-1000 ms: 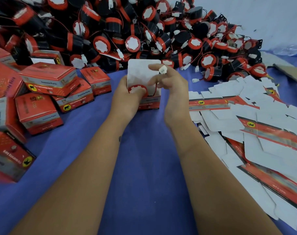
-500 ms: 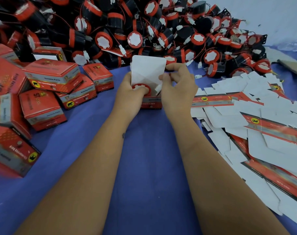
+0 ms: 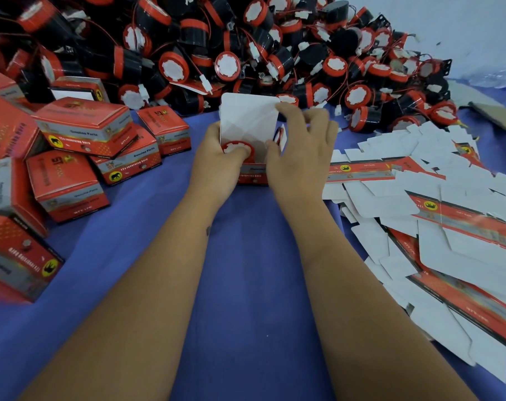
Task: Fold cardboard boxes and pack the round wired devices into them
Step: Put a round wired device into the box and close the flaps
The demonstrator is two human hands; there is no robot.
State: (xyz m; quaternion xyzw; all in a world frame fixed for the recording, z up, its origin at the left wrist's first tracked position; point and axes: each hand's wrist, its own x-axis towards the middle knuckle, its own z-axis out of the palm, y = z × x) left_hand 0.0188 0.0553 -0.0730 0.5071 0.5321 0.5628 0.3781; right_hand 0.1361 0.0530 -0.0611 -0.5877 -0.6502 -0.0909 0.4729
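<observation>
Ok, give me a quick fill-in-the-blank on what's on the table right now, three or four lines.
1. The device in the open box has a red rim and a ____ centre.
2. The box's lid flap stands ____.
3. The closed boxes are stacked on the person's ____ side.
4. The cloth covering the table is ____.

Missing words: white; up; left; blue

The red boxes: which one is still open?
The box between both hands: its white lid flap stands up, with a device inside. The boxes at left are closed.
</observation>
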